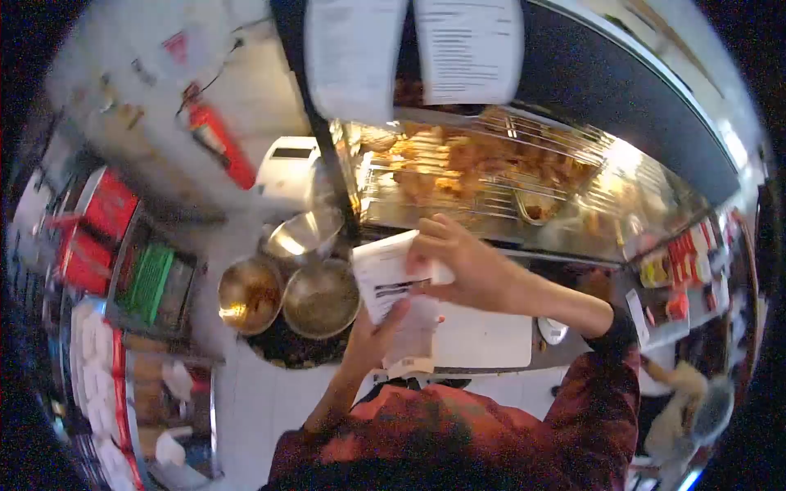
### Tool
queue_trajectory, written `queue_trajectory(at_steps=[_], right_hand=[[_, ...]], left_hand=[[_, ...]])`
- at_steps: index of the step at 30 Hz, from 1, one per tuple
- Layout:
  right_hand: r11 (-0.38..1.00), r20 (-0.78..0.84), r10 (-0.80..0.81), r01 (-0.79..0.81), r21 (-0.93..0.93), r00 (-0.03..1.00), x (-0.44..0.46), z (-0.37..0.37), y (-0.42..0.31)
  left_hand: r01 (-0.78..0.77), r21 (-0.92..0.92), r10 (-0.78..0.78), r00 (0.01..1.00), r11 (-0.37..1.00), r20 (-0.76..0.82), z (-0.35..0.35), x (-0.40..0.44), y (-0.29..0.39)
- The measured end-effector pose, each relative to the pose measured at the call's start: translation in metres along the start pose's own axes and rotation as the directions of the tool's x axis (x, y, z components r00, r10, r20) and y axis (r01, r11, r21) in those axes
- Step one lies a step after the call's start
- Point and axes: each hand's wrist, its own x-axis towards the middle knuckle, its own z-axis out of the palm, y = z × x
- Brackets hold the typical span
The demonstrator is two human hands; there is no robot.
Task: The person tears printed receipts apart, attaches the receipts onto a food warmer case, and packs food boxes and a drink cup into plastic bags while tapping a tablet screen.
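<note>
A white paper packet with black print (pixel 385 278) is held up in front of my chest, above the counter. My left hand (pixel 381 331) is closed around its lower left side, with the thumb lying over the front. At the packet's upper right, my right hand (pixel 450 266) has its fingers curled over the edge and gripping it. Whether anything is inside the packet is hidden. Below my hands lies a white cutting board (pixel 487 337), and a tan piece with small print (pixel 409 362) shows beneath the packet.
A lit display case (pixel 491 221) with browned food on racks stands ahead. Metal bowls (pixel 321 299) sit to the left, near a white machine (pixel 286 173) and a fire extinguisher (pixel 219 139). Farther left is a green crate (pixel 149 282). Another person (pixel 684 405) is at the lower right.
</note>
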Motion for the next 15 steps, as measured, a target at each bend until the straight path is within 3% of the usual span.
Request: queue_trajectory(at_steps=[1, 2, 3, 4, 5, 6, 7, 8, 10, 11, 12, 15], right_hand=[[0.99, -0.114, 0.082, -0.068, 0.127, 0.99, -0.007, 0.008, -0.001], [0.997, -0.168, 0.083, -0.081, 0.018, 0.982, -0.01, 0.011, -0.005], [0.982, -0.051, 0.185, -0.182, 0.054, 0.981, -0.011, 0.01, -0.007], [0.953, -0.008, 0.274, -0.271, 0.133, 0.962, -0.012, 0.009, -0.006], [0.966, 0.004, 0.251, -0.251, 0.068, 0.968, -0.015, 0.009, 0.002], [0.965, -0.208, 0.134, -0.175, -0.193, 0.969, -0.022, 0.009, -0.006], [0.923, -0.244, 0.162, -0.235, -0.306, 0.956, -0.024, 0.009, -0.007], [0.943, -0.252, 0.14, -0.207, -0.262, 0.958, -0.033, 0.006, -0.002], [0.921, -0.218, 0.184, -0.246, -0.303, 0.958, -0.034, 0.006, -0.002], [0.921, -0.151, 0.181, -0.221, -0.319, 0.972, -0.039, 0.004, -0.002], [0.939, -0.24, 0.219, -0.271, -0.211, 0.946, -0.043, 0.001, -0.004], [0.93, -0.339, 0.23, -0.308, -0.199, 0.913, -0.06, -0.026, 0.014]], left_hand=[[0.039, 0.058, -0.036, 0.999, 0.998, -0.04, 0.002, -0.002, 0.003], [0.068, 0.12, -0.062, 0.997, 0.99, -0.055, 0.002, -0.003, 0.001], [-0.046, 0.224, 0.056, 0.998, 0.973, -0.039, -0.013, 0.006, -0.044], [0.076, -0.009, -0.077, 0.996, 0.997, -0.049, 0.003, 0.004, -0.011], [0.08, -0.003, -0.08, 0.991, 0.997, -0.108, 0.007, 0.008, -0.021], [0.128, 0.12, -0.121, 0.99, 0.984, -0.072, 0.009, 0.012, -0.022], [0.165, 0.244, -0.161, 0.986, 0.956, -0.035, 0.01, 0.016, -0.023], [0.122, -0.012, -0.122, 0.988, 0.992, -0.096, 0.024, 0.015, -0.027], [0.082, -0.269, -0.122, 0.983, 0.96, -0.134, 0.038, 0.017, -0.024], [0.1, -0.337, -0.125, 0.991, 0.936, -0.052, 0.049, 0.017, -0.01], [0.114, -0.368, -0.125, 0.992, 0.923, -0.005, 0.053, 0.018, -0.006], [0.113, -0.356, -0.058, 0.985, 0.928, 0.162, 0.057, 0.024, -0.006]])
